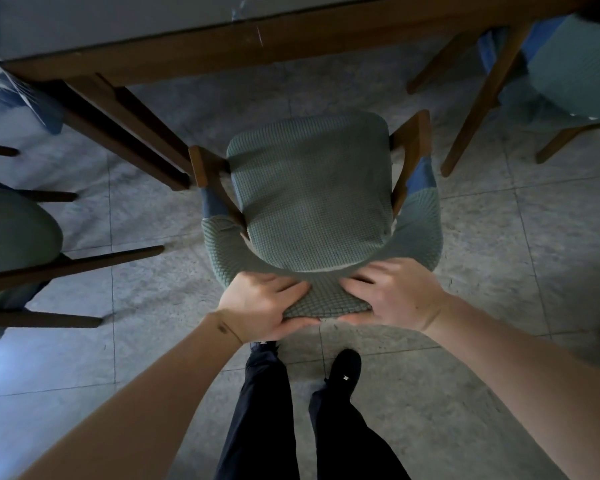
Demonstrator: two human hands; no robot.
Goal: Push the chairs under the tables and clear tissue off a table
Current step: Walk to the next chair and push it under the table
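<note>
both hands, left hand [262, 306] and right hand [394, 294], grip the chair [312, 199] backrest; seat not yet under the tabletop [153, 19]; no tissue visible.

Both hands are gripping the top of the backrest of a green fabric-covered wooden armchair [309, 199], left hand [260, 306] and right hand [395, 292] side by side, facing the brown wooden surface [222, 46].

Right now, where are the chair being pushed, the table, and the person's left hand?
chair [309, 188], head view, middle of seat cushion.
table [194, 53], head view, wooden front rail.
left hand [260, 306], head view, back of hand.
</note>
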